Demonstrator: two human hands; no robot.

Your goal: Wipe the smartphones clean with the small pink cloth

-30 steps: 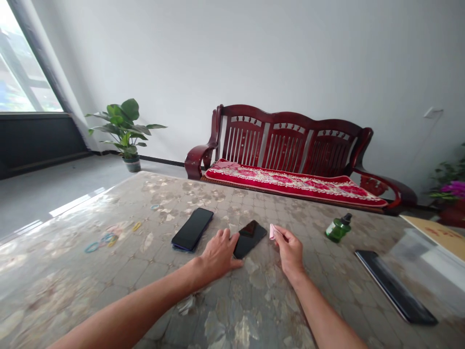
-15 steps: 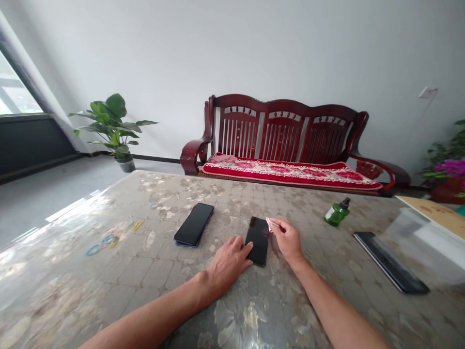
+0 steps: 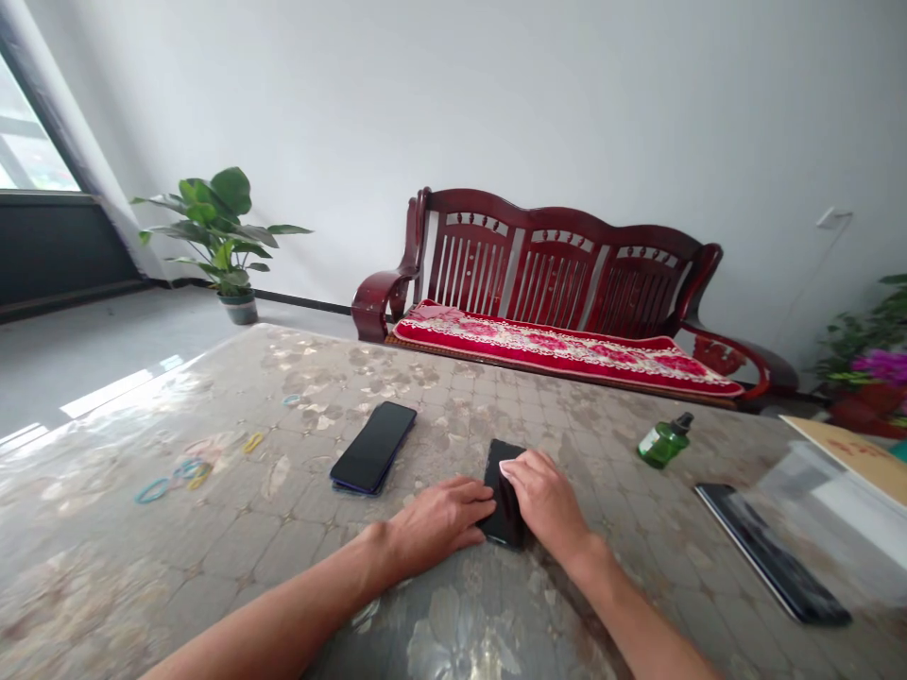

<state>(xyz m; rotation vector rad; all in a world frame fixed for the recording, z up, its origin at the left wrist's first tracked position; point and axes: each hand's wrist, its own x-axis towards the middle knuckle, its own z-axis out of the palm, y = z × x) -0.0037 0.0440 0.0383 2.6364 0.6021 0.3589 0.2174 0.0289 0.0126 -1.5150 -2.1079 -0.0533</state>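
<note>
Head view: one left hand, fingers loosely extended, touches one black phone; one right hand pinches one pale scrap.

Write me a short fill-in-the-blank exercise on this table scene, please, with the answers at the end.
The left grip touches the ____ edge of the middle phone.
A small pale item shows in the ____ grip.
The bottle's colour is ____.
The potted plant at the left, beyond the table, stands on the ____.

Missing words: left; right; green; floor.
</note>
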